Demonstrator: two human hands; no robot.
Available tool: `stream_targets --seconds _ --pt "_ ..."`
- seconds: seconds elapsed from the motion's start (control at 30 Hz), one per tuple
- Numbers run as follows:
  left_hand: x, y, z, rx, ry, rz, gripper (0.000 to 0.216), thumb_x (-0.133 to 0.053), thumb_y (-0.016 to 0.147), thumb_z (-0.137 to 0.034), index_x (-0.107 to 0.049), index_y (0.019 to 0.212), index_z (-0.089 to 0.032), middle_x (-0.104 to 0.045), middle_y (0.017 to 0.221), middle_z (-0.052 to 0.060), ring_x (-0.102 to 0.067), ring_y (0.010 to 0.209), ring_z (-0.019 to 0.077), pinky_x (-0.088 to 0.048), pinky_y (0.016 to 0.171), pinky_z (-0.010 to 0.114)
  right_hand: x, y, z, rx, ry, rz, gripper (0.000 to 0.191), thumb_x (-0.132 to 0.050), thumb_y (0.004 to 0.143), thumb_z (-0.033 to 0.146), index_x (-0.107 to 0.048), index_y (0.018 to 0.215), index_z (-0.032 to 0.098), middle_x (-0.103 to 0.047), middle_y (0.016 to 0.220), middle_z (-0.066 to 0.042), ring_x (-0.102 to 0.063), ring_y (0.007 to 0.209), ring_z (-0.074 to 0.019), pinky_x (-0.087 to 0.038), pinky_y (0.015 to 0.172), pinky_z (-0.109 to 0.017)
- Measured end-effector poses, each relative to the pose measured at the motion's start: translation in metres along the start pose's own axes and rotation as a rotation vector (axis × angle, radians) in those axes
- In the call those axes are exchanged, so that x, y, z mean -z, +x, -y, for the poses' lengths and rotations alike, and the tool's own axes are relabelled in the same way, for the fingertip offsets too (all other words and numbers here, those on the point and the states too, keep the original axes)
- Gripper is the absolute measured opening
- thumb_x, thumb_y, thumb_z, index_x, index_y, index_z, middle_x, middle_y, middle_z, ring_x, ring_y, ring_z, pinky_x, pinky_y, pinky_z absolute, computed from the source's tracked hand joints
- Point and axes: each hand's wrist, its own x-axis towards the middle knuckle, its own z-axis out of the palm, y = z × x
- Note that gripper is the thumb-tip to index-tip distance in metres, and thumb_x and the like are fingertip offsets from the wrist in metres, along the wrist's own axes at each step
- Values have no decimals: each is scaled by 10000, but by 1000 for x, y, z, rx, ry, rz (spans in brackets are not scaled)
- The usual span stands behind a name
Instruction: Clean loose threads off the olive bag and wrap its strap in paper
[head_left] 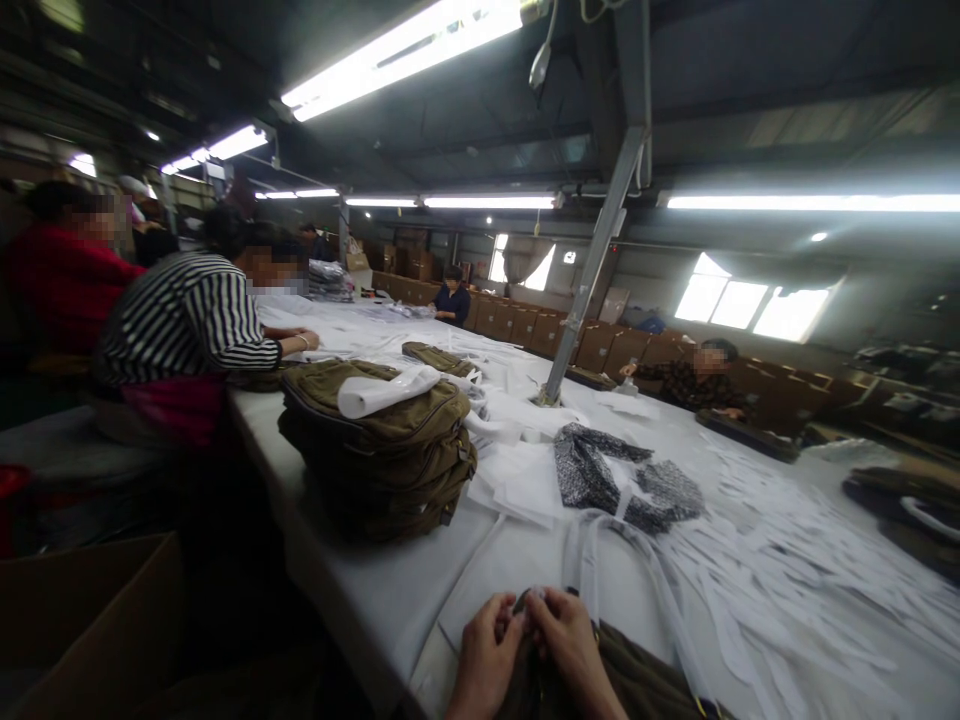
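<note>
An olive-green bag (637, 670) lies at the table's near edge, partly hidden under my hands. My left hand (489, 645) is closed, its fingers curled on a dark edge of the bag. Right beside it, my right hand (564, 632) pinches at the same spot with thumb and forefinger. A small pale bit shows at the fingertips, too small to name. White wrapped straps (652, 570) loop up from the bag onto the table behind my right hand.
A stack of olive bags (375, 450) stands to the left, a white roll (386, 392) on top. Black-and-white patterned material (592, 470) and white strips (750, 560) cover the right side. A metal post (592, 270) rises from the table. Co-workers sit around; an open carton (90, 610) stands lower left.
</note>
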Motion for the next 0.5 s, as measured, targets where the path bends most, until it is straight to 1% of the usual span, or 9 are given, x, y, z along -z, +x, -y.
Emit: stream_targets --seconds 0.1,0.13,0.23,0.37,0.43,0.5 --pt "-1 4 3 -34 33 30 267 -475 798 -387 -617 734 -170 -591 765 46 -556 754 181 -406 705 259 2 -3 3 -2 68 -6 466 -539 686 611 -529 574 159 -437 417 54 -382 341 -72 -290 363 -193" --pt "-1 5 3 -38 29 45 273 -478 796 -396 -600 707 -168 -575 741 37 -544 728 174 -402 689 256 3 -3 2 -10 90 -7 471 -548 680 617 -531 575 158 -429 411 58 -375 340 -69 -285 361 -191" --pt "1 6 2 -34 -70 103 255 -474 797 -400 -559 724 -171 -547 729 14 -524 717 159 -401 680 244 3 -2 -4 -34 176 0 473 -571 677 615 -547 602 149 -418 411 65 -355 340 -55 -267 359 -182" --pt "5 8 -1 -27 -169 195 160 -481 782 -318 -530 740 -172 -542 737 5 -519 754 156 -401 712 238 3 1 -14 -62 245 0 480 -596 670 609 -564 622 133 -432 411 59 -340 334 -43 -249 354 -174" --pt "4 8 -1 -26 -156 196 128 -481 771 -287 -523 733 -172 -538 726 0 -517 749 154 -396 713 238 2 1 -16 -64 252 -8 488 -603 662 613 -562 604 130 -437 402 55 -339 329 -42 -246 351 -175" --pt "2 8 0 -32 -121 166 136 -473 775 -289 -513 711 -176 -526 704 -7 -508 723 148 -393 693 237 2 0 -16 -49 267 -10 487 -600 674 608 -562 593 129 -435 403 55 -346 335 -42 -249 353 -172"
